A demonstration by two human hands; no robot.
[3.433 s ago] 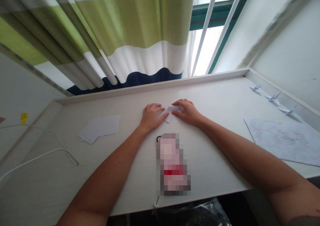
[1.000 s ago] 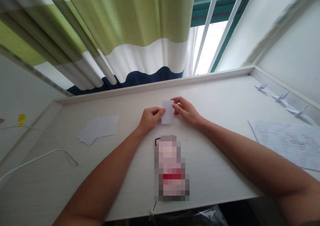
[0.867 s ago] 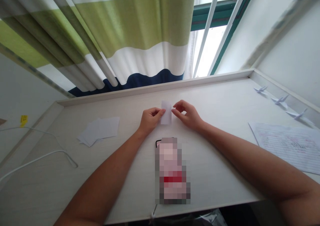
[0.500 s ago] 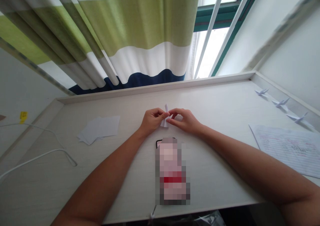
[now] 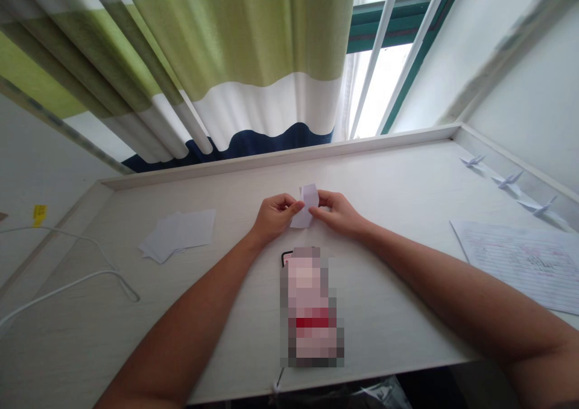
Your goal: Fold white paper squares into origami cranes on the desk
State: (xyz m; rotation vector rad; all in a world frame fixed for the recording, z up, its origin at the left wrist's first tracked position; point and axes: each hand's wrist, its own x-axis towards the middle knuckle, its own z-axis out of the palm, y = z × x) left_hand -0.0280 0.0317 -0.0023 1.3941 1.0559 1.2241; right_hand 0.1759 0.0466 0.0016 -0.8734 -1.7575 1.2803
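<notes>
Between my hands, above the middle of the desk, a small folded piece of white paper (image 5: 309, 199) is held partly opened out, with a crease running down it. My left hand (image 5: 277, 215) pinches its left side between thumb and fingers. On the right edge, my right hand (image 5: 337, 211) grips it, thumb in front and fingers behind. Just nearer to me lies a phone (image 5: 310, 306), its screen blurred by large pixels. The lower folds of the paper are partly covered by my left fingers.
Loose white paper sheets (image 5: 181, 234) lie at the left. Folded paper figures (image 5: 509, 180) line the right edge, above a written-on lined sheet (image 5: 520, 261). A white cable (image 5: 67, 282) crosses the left side. A raised rim (image 5: 280, 155) borders the desk's back below the curtain (image 5: 253, 41).
The paper has been spread from a narrow folded shape into a wider panel. My right hand has shifted slightly right with its edge; my left hand stays nearly in place.
</notes>
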